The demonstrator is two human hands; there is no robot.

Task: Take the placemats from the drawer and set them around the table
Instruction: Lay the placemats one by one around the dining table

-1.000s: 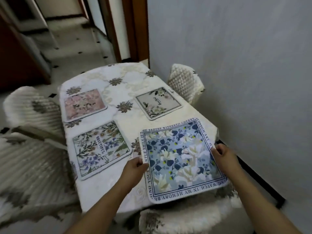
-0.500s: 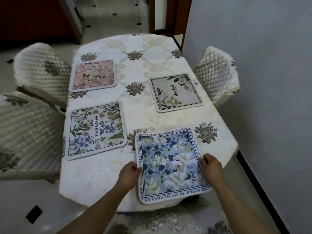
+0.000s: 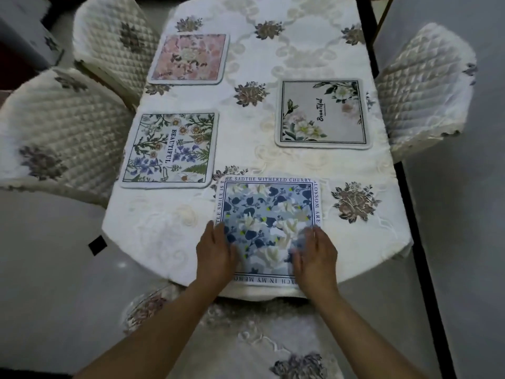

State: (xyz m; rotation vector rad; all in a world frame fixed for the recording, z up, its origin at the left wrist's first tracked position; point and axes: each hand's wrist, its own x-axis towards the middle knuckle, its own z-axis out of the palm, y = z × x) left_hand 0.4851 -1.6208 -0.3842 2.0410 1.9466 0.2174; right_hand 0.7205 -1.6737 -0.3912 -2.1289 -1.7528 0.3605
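Note:
A blue floral placemat [image 3: 269,212] with a text border lies flat at the near edge of the table [image 3: 164,228], which has a white embroidered cloth. My left hand [image 3: 216,253] rests palm down on the mat's near left edge. My right hand [image 3: 314,258], slightly blurred, lies flat on its near right part. Neither hand grips it. Three other placemats lie on the table: a pink one [image 3: 190,58] at the far left, a green and purple "BEAUTIFUL" one [image 3: 169,150] at the left, and a beige one [image 3: 323,114] at the right.
Quilted white chairs stand around the table: two on the left [image 3: 54,132] [image 3: 114,36], one on the right [image 3: 423,86], and one tucked in just below my arms [image 3: 246,337]. A grey wall [image 3: 464,242] runs close along the right side.
The blue placemat has gone down flat onto the table's near edge. My hands let go of its sides and now lie palm down on top. The view has tilted further downward.

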